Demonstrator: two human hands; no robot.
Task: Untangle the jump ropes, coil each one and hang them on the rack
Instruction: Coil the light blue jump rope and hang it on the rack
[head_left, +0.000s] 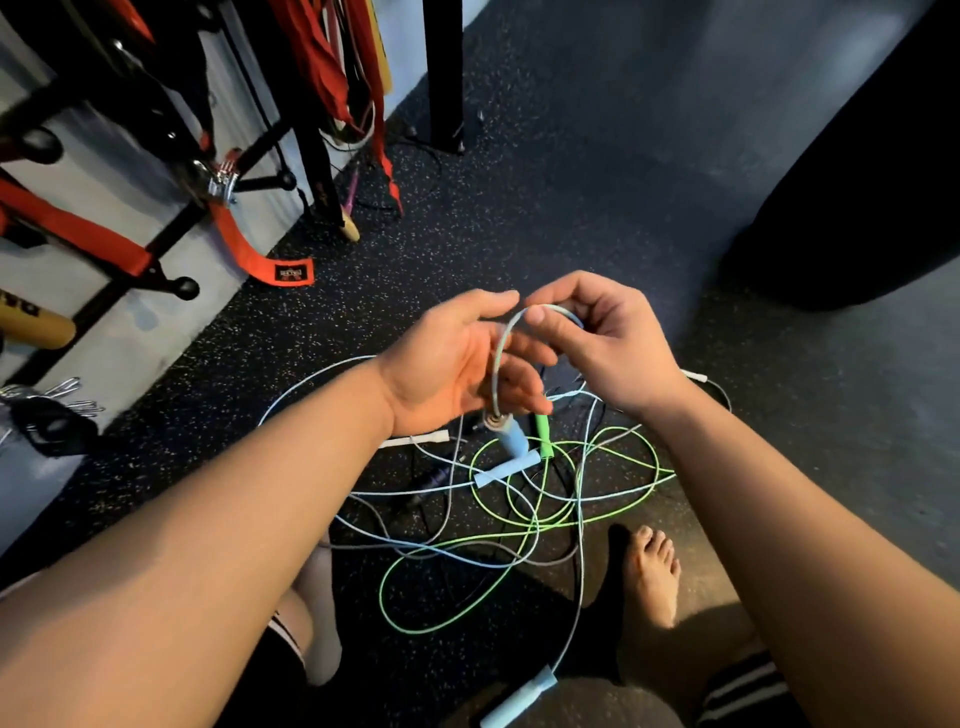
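Note:
Several jump ropes lie tangled on the speckled floor: a green rope (519, 525), light blue ropes (415, 491) and a grey one (441, 519). My right hand (602, 343) pinches a light blue rope loop (500, 353) at its top. The loop curves down across the palm of my left hand (447, 364), whose fingers are stretched out beneath it. A light blue handle (511, 441) hangs from the loop just under my left hand. A green handle (543, 436), another blue handle (506, 470) and a white handle (415, 441) lie in the tangle.
A black wall rack (182, 287) with ball-tipped pegs and orange straps (249, 254) stands at the left. A black post (444, 78) is behind and a dark punching bag (857, 182) at the right. My bare foot (652, 571) and a blue handle (519, 696) are near me.

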